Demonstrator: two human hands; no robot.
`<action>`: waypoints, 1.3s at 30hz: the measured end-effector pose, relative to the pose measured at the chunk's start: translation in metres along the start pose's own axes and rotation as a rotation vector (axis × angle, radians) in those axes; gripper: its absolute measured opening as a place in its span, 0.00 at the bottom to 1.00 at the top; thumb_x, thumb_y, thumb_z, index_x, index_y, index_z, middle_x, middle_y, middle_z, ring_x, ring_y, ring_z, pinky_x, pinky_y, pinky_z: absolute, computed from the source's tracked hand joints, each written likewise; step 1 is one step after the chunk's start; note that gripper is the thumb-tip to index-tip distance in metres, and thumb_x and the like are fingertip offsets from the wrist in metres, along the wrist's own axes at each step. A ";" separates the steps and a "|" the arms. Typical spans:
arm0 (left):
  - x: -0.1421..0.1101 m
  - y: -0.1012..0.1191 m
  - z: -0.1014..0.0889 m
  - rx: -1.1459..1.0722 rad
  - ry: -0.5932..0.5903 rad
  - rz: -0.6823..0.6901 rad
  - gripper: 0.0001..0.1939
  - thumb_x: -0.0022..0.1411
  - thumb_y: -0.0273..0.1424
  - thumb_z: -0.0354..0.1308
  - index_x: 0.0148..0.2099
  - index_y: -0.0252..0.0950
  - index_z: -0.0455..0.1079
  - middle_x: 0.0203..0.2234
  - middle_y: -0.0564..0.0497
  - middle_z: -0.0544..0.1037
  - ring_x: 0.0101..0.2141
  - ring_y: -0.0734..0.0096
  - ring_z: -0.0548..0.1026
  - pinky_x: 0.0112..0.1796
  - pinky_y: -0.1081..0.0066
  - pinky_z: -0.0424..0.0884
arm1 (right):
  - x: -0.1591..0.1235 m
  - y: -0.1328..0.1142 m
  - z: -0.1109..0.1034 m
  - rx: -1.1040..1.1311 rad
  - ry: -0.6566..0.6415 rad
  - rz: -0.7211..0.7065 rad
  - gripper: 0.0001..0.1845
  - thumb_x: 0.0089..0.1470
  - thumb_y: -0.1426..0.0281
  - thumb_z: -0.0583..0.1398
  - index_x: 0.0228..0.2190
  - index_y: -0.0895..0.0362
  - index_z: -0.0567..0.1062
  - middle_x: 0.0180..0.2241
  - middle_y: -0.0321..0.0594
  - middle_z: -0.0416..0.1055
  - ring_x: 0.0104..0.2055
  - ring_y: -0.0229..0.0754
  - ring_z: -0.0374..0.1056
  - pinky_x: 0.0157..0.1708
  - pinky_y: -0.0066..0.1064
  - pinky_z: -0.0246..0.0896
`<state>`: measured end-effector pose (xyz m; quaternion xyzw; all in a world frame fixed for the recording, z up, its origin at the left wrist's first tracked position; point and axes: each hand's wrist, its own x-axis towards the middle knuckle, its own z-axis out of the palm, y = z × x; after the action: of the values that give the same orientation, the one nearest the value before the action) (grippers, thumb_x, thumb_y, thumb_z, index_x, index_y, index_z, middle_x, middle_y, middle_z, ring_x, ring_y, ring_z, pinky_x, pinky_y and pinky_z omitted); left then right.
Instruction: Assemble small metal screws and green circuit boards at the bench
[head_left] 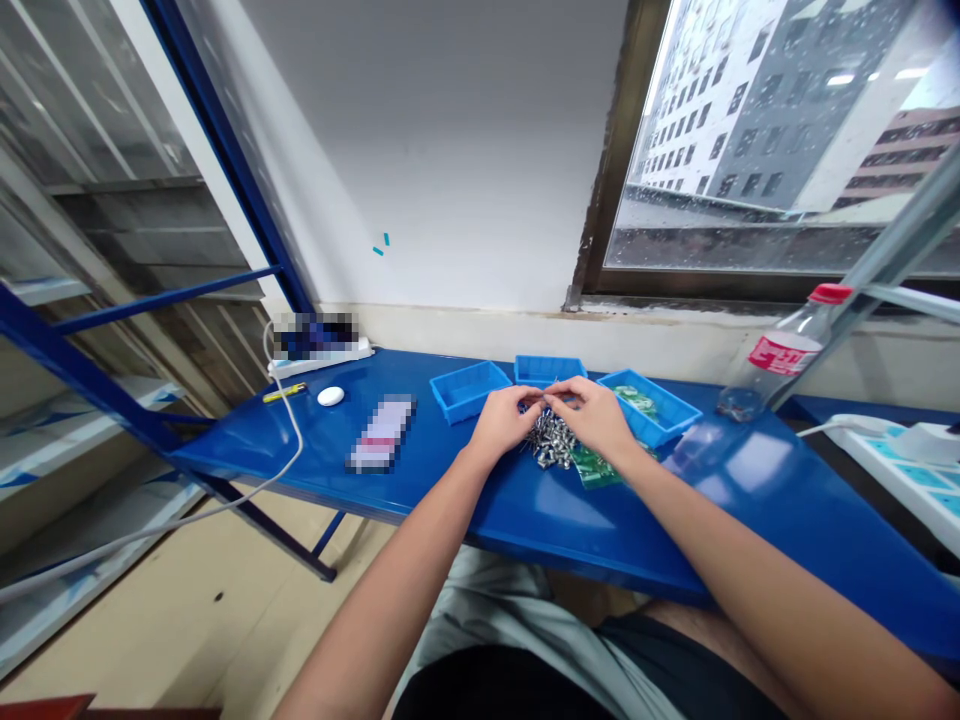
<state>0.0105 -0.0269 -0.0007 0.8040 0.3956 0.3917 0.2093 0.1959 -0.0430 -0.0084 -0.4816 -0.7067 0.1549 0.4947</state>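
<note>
Just above a pile of small shiny metal parts (553,448) on the blue table, my two hands meet at the fingertips. My left hand (504,418) is closed in a pinch on the pile's left side. From the right, my right hand (592,412) is pinched closed as well, its fingertips touching or almost touching the left ones. Whatever is between the fingers is too small to make out. Partly under my right wrist lies a green, clear-looking plastic packet (594,470), close against the metal parts.
Behind my hands stand a left blue tray (457,402), a middle blue tray (551,366) and a right blue tray (671,418) holding green-and-white items. A bottle (784,350) stands right; a blurred phone (382,432), white disc (331,397), yellow cutter (285,393) and cable (296,440) are left.
</note>
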 end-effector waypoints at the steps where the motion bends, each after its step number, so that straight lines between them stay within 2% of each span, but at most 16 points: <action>1: 0.000 0.001 -0.001 -0.015 -0.003 -0.014 0.12 0.68 0.32 0.60 0.50 0.37 0.81 0.44 0.48 0.85 0.43 0.62 0.83 0.48 0.67 0.77 | -0.001 -0.001 0.001 0.023 0.002 0.021 0.09 0.58 0.64 0.63 0.38 0.54 0.82 0.39 0.42 0.81 0.39 0.46 0.78 0.42 0.37 0.76; 7: 0.001 0.000 -0.002 -0.083 0.040 -0.079 0.10 0.67 0.31 0.62 0.48 0.38 0.82 0.43 0.48 0.86 0.43 0.63 0.83 0.48 0.66 0.78 | -0.003 0.004 0.003 0.143 -0.028 0.119 0.13 0.58 0.61 0.64 0.41 0.55 0.83 0.39 0.43 0.83 0.38 0.47 0.79 0.43 0.39 0.77; 13: 0.002 -0.003 0.000 -0.153 0.043 -0.075 0.10 0.65 0.27 0.62 0.47 0.37 0.81 0.43 0.47 0.86 0.43 0.64 0.84 0.48 0.66 0.78 | -0.002 0.004 0.001 0.016 0.016 0.017 0.09 0.57 0.66 0.64 0.38 0.55 0.81 0.38 0.42 0.81 0.39 0.45 0.78 0.42 0.36 0.75; 18: 0.003 -0.004 0.002 -0.190 0.047 -0.069 0.12 0.65 0.26 0.63 0.50 0.36 0.79 0.43 0.47 0.86 0.44 0.64 0.84 0.47 0.67 0.79 | -0.001 0.003 0.005 -0.004 -0.009 -0.034 0.16 0.55 0.71 0.62 0.46 0.56 0.78 0.37 0.42 0.79 0.37 0.43 0.75 0.38 0.34 0.73; 20: 0.002 -0.003 0.002 -0.205 0.051 -0.076 0.13 0.65 0.28 0.63 0.52 0.36 0.79 0.43 0.46 0.86 0.44 0.64 0.83 0.47 0.68 0.79 | -0.001 0.002 0.005 -0.052 0.002 -0.059 0.16 0.54 0.71 0.60 0.46 0.56 0.79 0.37 0.42 0.78 0.36 0.43 0.74 0.37 0.34 0.73; 23: 0.001 0.001 0.000 -0.160 0.042 -0.079 0.12 0.68 0.34 0.61 0.50 0.37 0.80 0.43 0.47 0.86 0.43 0.63 0.83 0.46 0.68 0.78 | -0.001 0.000 0.004 -0.089 0.037 -0.042 0.12 0.56 0.69 0.60 0.40 0.56 0.80 0.36 0.43 0.77 0.34 0.43 0.73 0.37 0.35 0.72; 25: 0.000 0.004 -0.002 -0.110 0.021 -0.065 0.14 0.69 0.39 0.59 0.49 0.38 0.81 0.44 0.48 0.86 0.43 0.62 0.83 0.46 0.68 0.78 | -0.001 0.000 0.002 -0.054 0.046 0.007 0.11 0.56 0.68 0.61 0.39 0.56 0.80 0.35 0.42 0.77 0.33 0.42 0.72 0.36 0.34 0.72; 28: -0.001 0.008 -0.004 -0.060 -0.024 -0.039 0.18 0.71 0.43 0.56 0.50 0.39 0.82 0.45 0.49 0.85 0.43 0.61 0.83 0.48 0.68 0.77 | -0.002 0.002 0.002 0.066 -0.012 0.074 0.12 0.55 0.68 0.61 0.41 0.57 0.79 0.34 0.41 0.79 0.33 0.42 0.74 0.35 0.33 0.72; 31: -0.001 0.006 -0.004 -0.049 -0.038 -0.024 0.17 0.71 0.41 0.56 0.51 0.40 0.81 0.46 0.50 0.85 0.45 0.60 0.83 0.49 0.68 0.76 | -0.002 0.005 0.002 0.099 -0.080 0.060 0.12 0.55 0.69 0.61 0.41 0.56 0.79 0.36 0.41 0.80 0.35 0.42 0.76 0.37 0.33 0.73; 35: 0.001 0.000 -0.001 -0.071 -0.031 -0.027 0.13 0.69 0.35 0.59 0.51 0.39 0.81 0.46 0.49 0.85 0.45 0.61 0.83 0.48 0.67 0.77 | -0.003 0.005 0.002 0.051 -0.053 0.036 0.11 0.57 0.68 0.60 0.40 0.55 0.81 0.42 0.42 0.81 0.40 0.43 0.77 0.43 0.35 0.74; 39: 0.002 -0.003 0.001 -0.080 -0.037 -0.047 0.13 0.64 0.30 0.64 0.52 0.38 0.80 0.41 0.49 0.86 0.41 0.63 0.84 0.46 0.67 0.79 | -0.003 0.002 0.001 0.082 -0.045 0.085 0.11 0.58 0.63 0.63 0.39 0.55 0.80 0.38 0.42 0.81 0.39 0.45 0.78 0.40 0.36 0.75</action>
<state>0.0108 -0.0240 -0.0025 0.7924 0.3945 0.3872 0.2579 0.1964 -0.0446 -0.0115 -0.4867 -0.6895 0.2154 0.4912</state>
